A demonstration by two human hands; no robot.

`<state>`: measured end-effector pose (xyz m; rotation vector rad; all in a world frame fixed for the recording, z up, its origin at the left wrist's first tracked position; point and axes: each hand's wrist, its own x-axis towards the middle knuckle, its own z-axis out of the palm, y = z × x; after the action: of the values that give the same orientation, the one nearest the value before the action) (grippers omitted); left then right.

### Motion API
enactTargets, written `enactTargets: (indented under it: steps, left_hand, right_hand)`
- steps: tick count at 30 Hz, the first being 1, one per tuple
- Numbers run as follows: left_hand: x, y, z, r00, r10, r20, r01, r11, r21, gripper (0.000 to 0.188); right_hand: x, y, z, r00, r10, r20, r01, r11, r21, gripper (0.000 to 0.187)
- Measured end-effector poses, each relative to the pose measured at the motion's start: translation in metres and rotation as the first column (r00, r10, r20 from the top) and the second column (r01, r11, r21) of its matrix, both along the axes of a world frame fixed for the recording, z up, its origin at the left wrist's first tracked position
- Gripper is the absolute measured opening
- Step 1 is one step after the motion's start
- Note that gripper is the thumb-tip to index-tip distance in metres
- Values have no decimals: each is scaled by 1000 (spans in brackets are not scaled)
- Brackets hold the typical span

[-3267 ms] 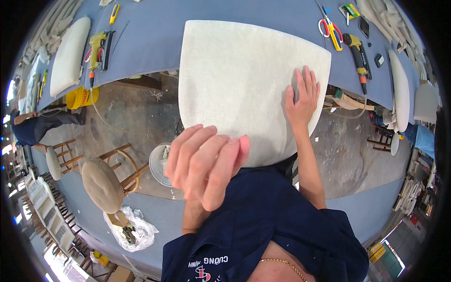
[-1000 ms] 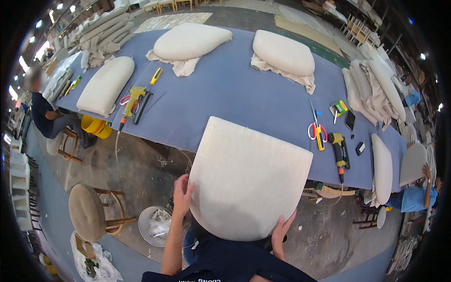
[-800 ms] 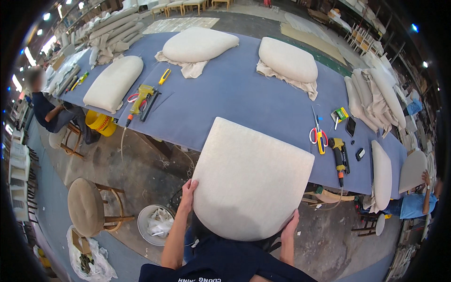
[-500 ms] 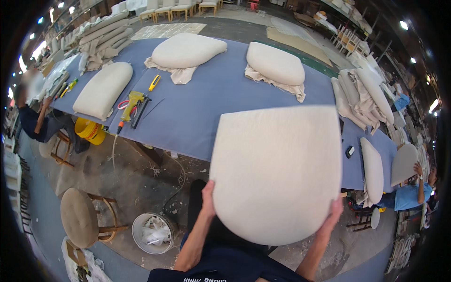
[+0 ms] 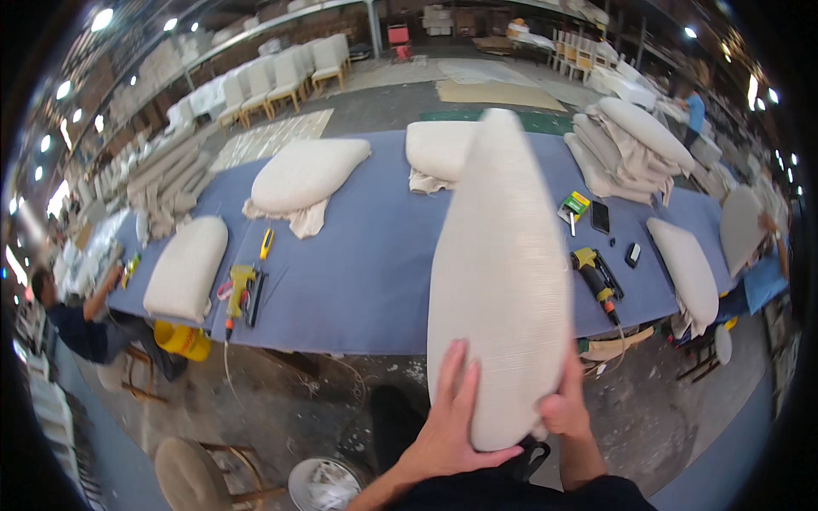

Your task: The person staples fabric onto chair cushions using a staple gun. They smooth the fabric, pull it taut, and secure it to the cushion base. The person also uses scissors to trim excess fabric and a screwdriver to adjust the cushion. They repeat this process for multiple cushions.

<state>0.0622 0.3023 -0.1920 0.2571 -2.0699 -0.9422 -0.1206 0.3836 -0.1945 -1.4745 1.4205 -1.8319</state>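
A cream fabric-covered chair seat pad (image 5: 501, 281) is in both my hands, tilted up with its narrow far end over the blue-covered table (image 5: 366, 255). My left hand (image 5: 452, 422) grips its near left edge, fingers spread over the fabric and thumb under the lower end. At the right edge, my right hand (image 5: 567, 404) is closed round the side. Beyond it on the table lie other cream seat pads, including one at the far left (image 5: 311, 175) and a partly hidden one (image 5: 436, 145) behind mine.
Left lie a yellow staple gun (image 5: 241, 285) and a yellow-handled tool (image 5: 267, 244). A second staple gun (image 5: 594, 277), phone (image 5: 600, 216) and green-yellow box (image 5: 575, 204) lie right. A stool (image 5: 189, 475) and white bucket (image 5: 298, 485) stand near left. Co-workers are at both sides.
The seat pad has turned from broad face toward me to a narrow, edge-on tilt. My hands have come closer together at its near end. The view has lifted, showing more of the hall.
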Motion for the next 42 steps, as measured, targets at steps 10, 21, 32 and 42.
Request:
enactTargets:
  steps: [10,21,32,42]
  left_hand:
    - [90,-16,-73,708,701,-82,-544,617,569,76]
    - [145,-15,-106,702,697,-147,-334,505,796,74]
    - [165,-4,-125,741,670,43,-374,357,856,92]
    - [126,3,-148,766,641,47,-409,429,805,98]
  right_hand:
    - [30,-17,-112,937,314,-155,-260,920,294,58]
    - [46,13,-222,30,425,905,-987,154,-40,73]
    - [123,-4,-208,-124,67,990,-618,775,-130,46]
    - [76,-7,-213,-52,233,971,-533,816,-224,50]
